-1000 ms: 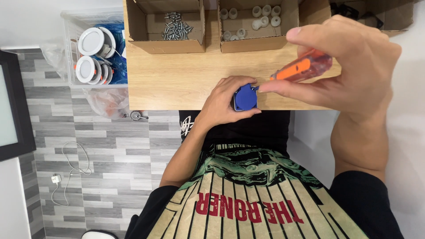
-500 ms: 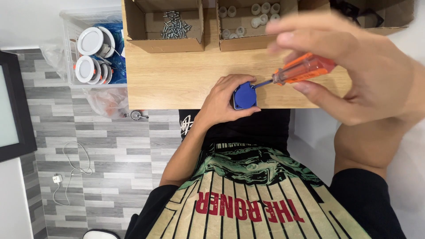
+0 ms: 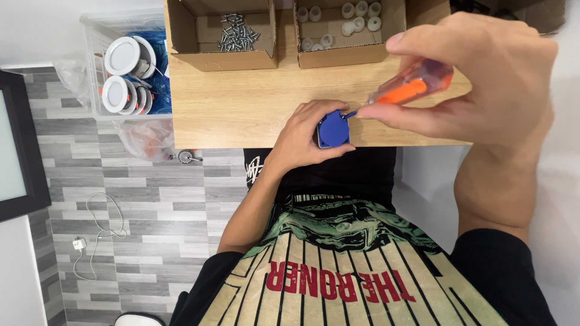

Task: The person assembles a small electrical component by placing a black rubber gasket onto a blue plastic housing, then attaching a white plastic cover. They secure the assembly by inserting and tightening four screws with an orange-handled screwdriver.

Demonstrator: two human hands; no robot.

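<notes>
Since the frames of a second and half a second ago, we have kept the left hand (image 3: 302, 136) in place while the right hand (image 3: 477, 78) has shifted its hold on the screwdriver (image 3: 408, 89). The handle lay lower and flatter half a second ago; it now rises more steeply toward 2 o'clock, and the tip sits at the top right corner of the blue part (image 3: 333, 128). We judge that the tool is being turned or re-seated on a fastener there; the fastener itself is too small to make out.

Nearest us, the left hand curls closed round the blue part and presses it on the near edge of the wooden table (image 3: 241, 108). The fingers wrap its left and lower sides; the blue top face stays exposed.

At 2 o'clock from the part, the right hand pinches the orange-and-clear handle between thumb and fingers, closed narrowly on it. The shaft runs down toward 8 o'clock to the part.

Farther off, at 11 o'clock from the part, an open cardboard box (image 3: 220, 57) holds loose metal screws (image 3: 238, 30). At 12 o'clock a second cardboard box (image 3: 338, 55) holds small white round pieces (image 3: 359, 15).

At 10 o'clock, beyond the left edge of the table, a clear plastic bin (image 3: 90, 66) holds round white lamp fittings (image 3: 121, 57).
</notes>
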